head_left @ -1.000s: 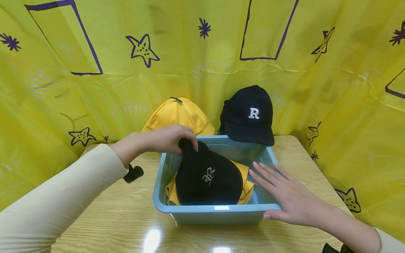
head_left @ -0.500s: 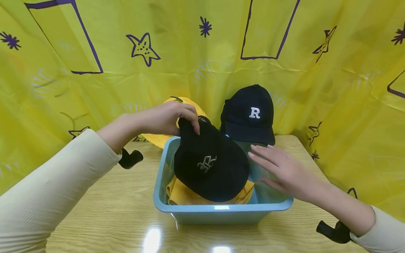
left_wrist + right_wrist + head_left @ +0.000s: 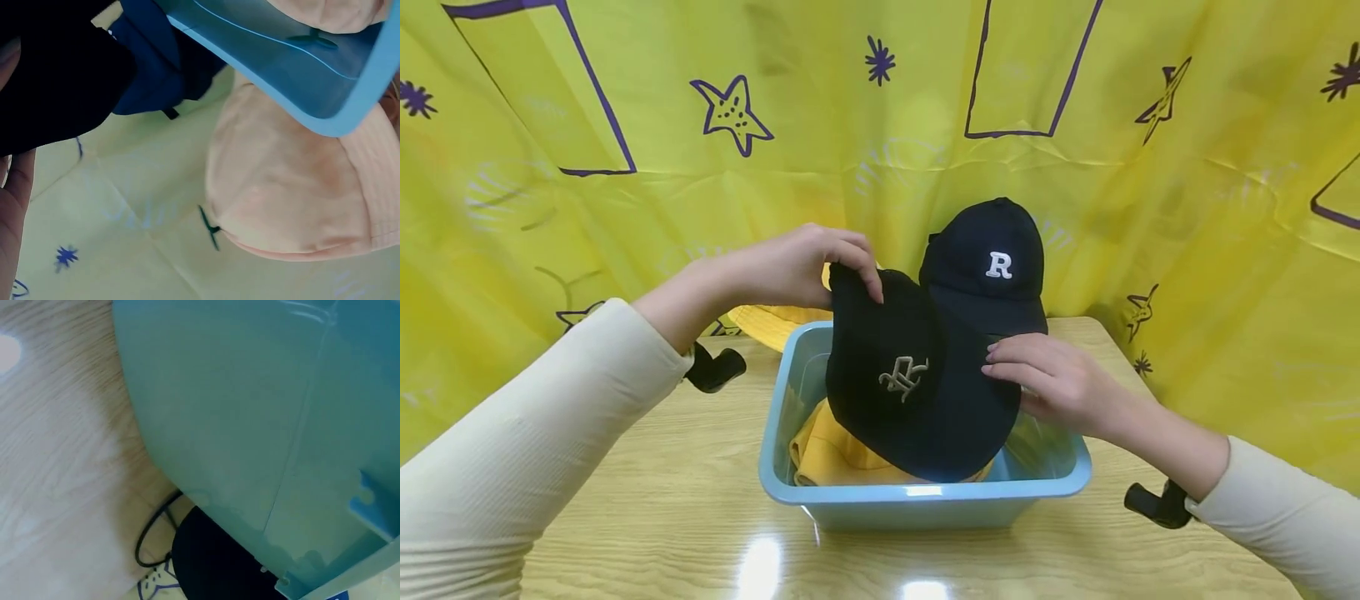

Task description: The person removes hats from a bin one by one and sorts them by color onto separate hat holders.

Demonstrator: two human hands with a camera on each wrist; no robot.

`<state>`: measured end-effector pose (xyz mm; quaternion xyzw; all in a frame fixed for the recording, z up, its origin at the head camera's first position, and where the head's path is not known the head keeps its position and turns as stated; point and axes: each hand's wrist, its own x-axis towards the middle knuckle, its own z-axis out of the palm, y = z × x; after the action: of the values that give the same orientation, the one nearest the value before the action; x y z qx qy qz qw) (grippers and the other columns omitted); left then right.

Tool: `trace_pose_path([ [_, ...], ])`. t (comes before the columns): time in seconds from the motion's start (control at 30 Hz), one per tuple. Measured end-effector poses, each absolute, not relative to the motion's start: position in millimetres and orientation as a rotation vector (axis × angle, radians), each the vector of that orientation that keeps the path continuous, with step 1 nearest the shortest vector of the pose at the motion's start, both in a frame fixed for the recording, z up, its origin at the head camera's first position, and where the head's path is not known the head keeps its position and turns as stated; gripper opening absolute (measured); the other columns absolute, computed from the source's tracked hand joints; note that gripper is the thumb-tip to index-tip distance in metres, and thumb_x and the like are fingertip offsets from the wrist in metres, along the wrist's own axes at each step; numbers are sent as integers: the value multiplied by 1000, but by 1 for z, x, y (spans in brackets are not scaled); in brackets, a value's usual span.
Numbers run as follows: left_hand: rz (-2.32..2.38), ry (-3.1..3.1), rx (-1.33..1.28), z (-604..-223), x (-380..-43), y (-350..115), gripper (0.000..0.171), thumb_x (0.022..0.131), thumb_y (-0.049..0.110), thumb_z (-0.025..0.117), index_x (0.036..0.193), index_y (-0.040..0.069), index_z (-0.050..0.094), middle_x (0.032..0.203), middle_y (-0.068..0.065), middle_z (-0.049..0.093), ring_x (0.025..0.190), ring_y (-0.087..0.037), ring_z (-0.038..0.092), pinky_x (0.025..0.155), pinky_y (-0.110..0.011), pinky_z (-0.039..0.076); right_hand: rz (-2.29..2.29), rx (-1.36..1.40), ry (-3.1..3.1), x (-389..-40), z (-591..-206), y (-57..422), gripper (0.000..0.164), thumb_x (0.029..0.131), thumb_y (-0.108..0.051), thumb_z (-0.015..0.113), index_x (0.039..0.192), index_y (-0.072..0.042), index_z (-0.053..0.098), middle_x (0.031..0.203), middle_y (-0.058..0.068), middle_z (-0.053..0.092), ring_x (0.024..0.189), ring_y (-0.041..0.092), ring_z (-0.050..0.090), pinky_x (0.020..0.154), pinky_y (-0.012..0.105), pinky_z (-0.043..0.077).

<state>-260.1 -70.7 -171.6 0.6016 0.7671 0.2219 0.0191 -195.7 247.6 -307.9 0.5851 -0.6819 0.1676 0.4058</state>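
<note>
A black baseball cap [image 3: 880, 333] with a grey embroidered emblem hangs tilted over a blue plastic bin [image 3: 917, 493]. Fingers and thumb of the left hand [image 3: 816, 265] grip the crown's upper left edge. At the brim's right edge, the right hand [image 3: 1063, 383] pinches it, its thumb mostly hidden below. Under the cap, folded in the bin, lies a yellow hat [image 3: 838, 454]. In the left wrist view the black cap [image 3: 56, 75] fills the upper left, beside part of the left hand [image 3: 14, 219]. The right wrist view holds only the bin's side [image 3: 212, 406], without the hand.
Behind the bin, a navy cap [image 3: 992, 242] with a white R stands at its back right. A yellow bucket hat [image 3: 767, 323] sits at the back left, partly covered by the left hand. Wooden table [image 3: 655, 483] surrounds the bin, and a yellow patterned curtain [image 3: 820, 83] hangs behind.
The left hand has lifted the black cap up out of the bin and slightly right, uncovering the yellow hat. From the bin's right rim, the right hand has come to the brim and taken hold.
</note>
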Motion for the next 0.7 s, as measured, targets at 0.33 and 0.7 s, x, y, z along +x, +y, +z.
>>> trace_pose_path([
  [0.33,698,2525,1706,-192,-271,-82,45,73,4,79,115,9,64,116,-3,63,109,-17,55,95,-34,44,761,1275,-1616,-195,-294,247,33,94,-19,59,73,7,62,74,17,62,72,24,57,91,14,44],
  [0.7,693,2654,1526,-212,-272,-88,57,71,6,82,123,1,59,116,-12,60,108,-26,54,94,-41,45,763,1348,-1526,-181,-274,242,30,92,-16,62,76,10,60,73,17,57,70,24,51,84,15,44],
])
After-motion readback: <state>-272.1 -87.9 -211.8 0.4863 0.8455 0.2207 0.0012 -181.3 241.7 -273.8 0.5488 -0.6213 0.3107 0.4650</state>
